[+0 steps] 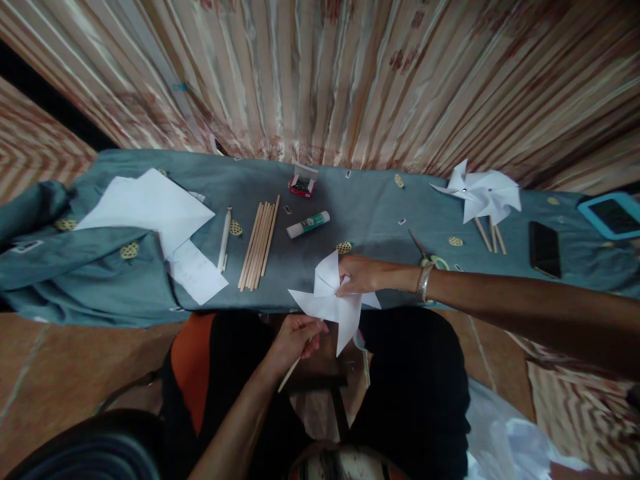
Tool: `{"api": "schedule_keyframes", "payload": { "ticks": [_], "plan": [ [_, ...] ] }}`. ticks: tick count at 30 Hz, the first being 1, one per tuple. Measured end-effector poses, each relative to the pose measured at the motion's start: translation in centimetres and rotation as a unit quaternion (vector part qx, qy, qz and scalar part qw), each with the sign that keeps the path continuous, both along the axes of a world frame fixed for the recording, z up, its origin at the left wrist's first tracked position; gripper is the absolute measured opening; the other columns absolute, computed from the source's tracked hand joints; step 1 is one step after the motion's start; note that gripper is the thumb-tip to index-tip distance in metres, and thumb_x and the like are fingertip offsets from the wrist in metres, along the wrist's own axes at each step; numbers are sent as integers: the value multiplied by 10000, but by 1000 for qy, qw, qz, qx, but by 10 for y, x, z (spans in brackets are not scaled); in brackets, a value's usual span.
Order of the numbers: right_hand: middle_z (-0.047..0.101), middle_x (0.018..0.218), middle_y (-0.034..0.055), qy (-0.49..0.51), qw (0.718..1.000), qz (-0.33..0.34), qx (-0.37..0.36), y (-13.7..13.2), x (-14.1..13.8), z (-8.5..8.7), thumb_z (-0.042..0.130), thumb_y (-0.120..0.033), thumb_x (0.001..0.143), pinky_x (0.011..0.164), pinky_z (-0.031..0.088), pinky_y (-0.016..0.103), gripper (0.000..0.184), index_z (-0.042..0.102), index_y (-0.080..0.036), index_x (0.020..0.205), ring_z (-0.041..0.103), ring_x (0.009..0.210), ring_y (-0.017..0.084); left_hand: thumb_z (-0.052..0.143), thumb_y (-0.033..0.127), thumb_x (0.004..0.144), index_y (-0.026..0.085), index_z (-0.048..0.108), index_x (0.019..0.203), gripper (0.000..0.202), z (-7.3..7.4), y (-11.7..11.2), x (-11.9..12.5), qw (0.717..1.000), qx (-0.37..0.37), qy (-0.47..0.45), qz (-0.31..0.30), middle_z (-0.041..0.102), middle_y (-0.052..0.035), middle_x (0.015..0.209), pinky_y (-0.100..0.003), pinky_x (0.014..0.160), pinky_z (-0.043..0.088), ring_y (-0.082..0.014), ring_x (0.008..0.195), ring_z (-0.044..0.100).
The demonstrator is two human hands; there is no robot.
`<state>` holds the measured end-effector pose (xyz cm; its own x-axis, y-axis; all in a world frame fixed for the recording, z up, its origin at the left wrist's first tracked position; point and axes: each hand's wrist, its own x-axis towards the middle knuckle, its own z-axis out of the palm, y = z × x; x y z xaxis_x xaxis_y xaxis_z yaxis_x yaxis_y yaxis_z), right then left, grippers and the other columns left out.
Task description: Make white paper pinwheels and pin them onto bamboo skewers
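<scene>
A white paper pinwheel (pixel 333 303) is held over the front edge of the cloth-covered table, its pointed blades spread out. My right hand (pixel 356 275) pinches it near the centre, with a bracelet on that wrist. Below and to the left, my left hand (pixel 300 341) is closed around a thin wooden stick (pixel 289 375), whose lower end sticks out under the fist. The stick's upper end is hidden by the fingers and the paper, so I cannot tell whether it touches the pinwheel.
On the table (pixel 370 207) lie several wooden sticks (pixel 259 247), a glue stick (pixel 309 225), a small red box (pixel 303 181), a white pen (pixel 225 239) and paper sheets (pixel 145 207). Rightward are scissors (pixel 425 255), finished pinwheels (pixel 483 190), a phone (pixel 545 249) and a blue-framed tablet (pixel 613 215).
</scene>
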<state>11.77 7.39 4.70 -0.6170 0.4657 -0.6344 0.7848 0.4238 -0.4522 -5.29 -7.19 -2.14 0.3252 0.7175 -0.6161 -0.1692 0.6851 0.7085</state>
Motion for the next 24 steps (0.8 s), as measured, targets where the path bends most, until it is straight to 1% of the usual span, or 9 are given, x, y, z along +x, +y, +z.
{"api": "schedule_keyframes", "payload": {
  "ticks": [5, 9, 12, 15, 17, 19, 21, 24],
  "plan": [
    [755, 818, 43, 11, 1000, -5, -7, 1, 2, 1, 701, -259, 726, 597, 413, 210, 194, 769, -136, 859, 633, 711, 155, 695, 510, 652, 130, 681, 695, 383, -2, -7, 7, 1000, 12, -1, 26, 528, 36, 435, -205, 345, 211, -56, 310, 372],
    [746, 834, 33, 62, 997, -29, -21, -1, 6, 2, 699, -220, 707, 607, 405, 211, 176, 760, -139, 851, 614, 722, 149, 706, 517, 640, 131, 683, 704, 391, 0, -12, 14, 999, 22, 1, 47, 538, 37, 442, -206, 344, 229, -59, 312, 385],
    [697, 739, 2, 93, 993, -64, -30, -4, 10, 2, 708, -231, 701, 569, 374, 208, 136, 743, -137, 792, 560, 649, 122, 716, 516, 644, 128, 695, 721, 396, 4, -15, 17, 998, 32, -3, 54, 544, 36, 451, -208, 346, 227, -59, 313, 389],
    [584, 585, -34, 103, 989, -100, -21, -5, 13, 6, 735, -295, 687, 505, 301, 216, 159, 697, -143, 659, 457, 541, 92, 734, 523, 633, 124, 700, 716, 408, 10, -15, 17, 997, 34, -5, 65, 542, 34, 446, -210, 347, 224, -57, 308, 383],
    [536, 551, -42, 121, 985, -121, -28, -5, 15, 9, 736, -314, 686, 491, 268, 224, 198, 665, -146, 610, 416, 515, 82, 746, 530, 624, 121, 701, 710, 420, 15, -15, 17, 997, 34, -5, 72, 542, 31, 443, -209, 351, 227, -57, 309, 384],
    [515, 548, -42, 140, 978, -149, -42, -5, 18, 14, 727, -333, 695, 488, 252, 231, 223, 651, -144, 604, 395, 511, 80, 753, 537, 621, 117, 703, 713, 433, 21, -13, 18, 997, 38, -4, 73, 548, 28, 449, -207, 358, 238, -58, 314, 396],
    [488, 538, -45, 152, 970, -183, -53, -5, 21, 18, 718, -410, 708, 486, 234, 241, 294, 644, -142, 611, 368, 508, 81, 756, 544, 621, 115, 705, 725, 445, 27, -11, 19, 996, 44, -1, 73, 552, 28, 455, -205, 363, 249, -59, 319, 405],
    [459, 537, -49, 179, 956, -224, -69, -5, 27, 24, 687, -582, 702, 492, 222, 249, 447, 646, -141, 642, 350, 514, 85, 758, 552, 620, 114, 703, 734, 456, 34, -6, 19, 996, 51, 2, 74, 550, 31, 456, -203, 363, 252, -60, 324, 408]
  ]
}}
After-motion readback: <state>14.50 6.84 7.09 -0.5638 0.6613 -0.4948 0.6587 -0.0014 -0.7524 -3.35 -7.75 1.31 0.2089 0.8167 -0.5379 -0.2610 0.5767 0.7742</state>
